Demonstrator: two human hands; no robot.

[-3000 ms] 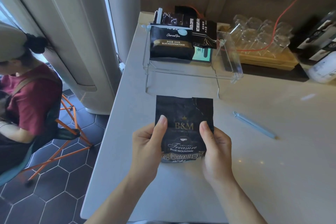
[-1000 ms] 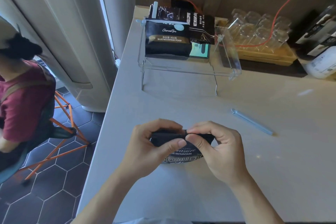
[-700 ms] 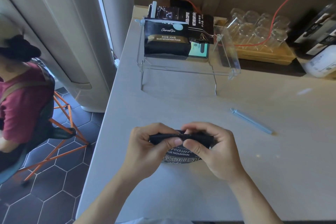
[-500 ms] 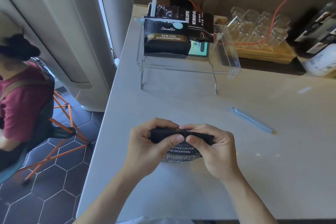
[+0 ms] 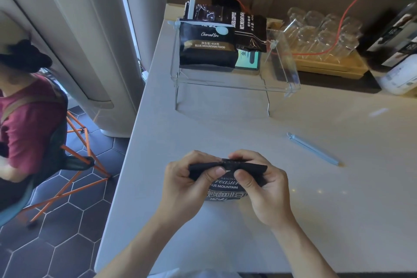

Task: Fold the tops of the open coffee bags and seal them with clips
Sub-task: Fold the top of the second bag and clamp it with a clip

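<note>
1. Counter (image 5: 248,244): pale worktop. All the action sits low centre, near its front edge.
2. Clear acrylic rack (image 5: 234,79) at 12 o'clock from the hands, well apart. It holds two black coffee bags (image 5: 207,52). The front one already has a pale clip across its top, so I judge it done. Can't tell the state of the one behind.
3. Small black coffee bag (image 5: 225,187) stands on the counter between both hands, printed face toward the camera, top up. The folded top band runs 9-to-3 o'clock, so the long axis of the fold is left-right and the mouth is rolled toward the camera.
4. Left hand (image 5: 187,185): fingers curled, thumb in front, pinching the left half of the fold. Right hand (image 5: 264,187): same grip on the right half, thumb pressing the front of the band. Both are closed on the bag.
5. Blue clip (image 5: 313,149) lies on the counter at 2 o'clock from the bag, apart from it, long axis roughly 10-to-4 o'clock. Untouched.
6. Step in hand, my read: tightening the fold. To do it well:
   - keep the band level and even across the full width
   - squeeze air out, crease flat
   - hold the fold with the left hand only, free the right for the clip
   - slide the clip along the 9-to-3 axis so it spans the whole band
</note>
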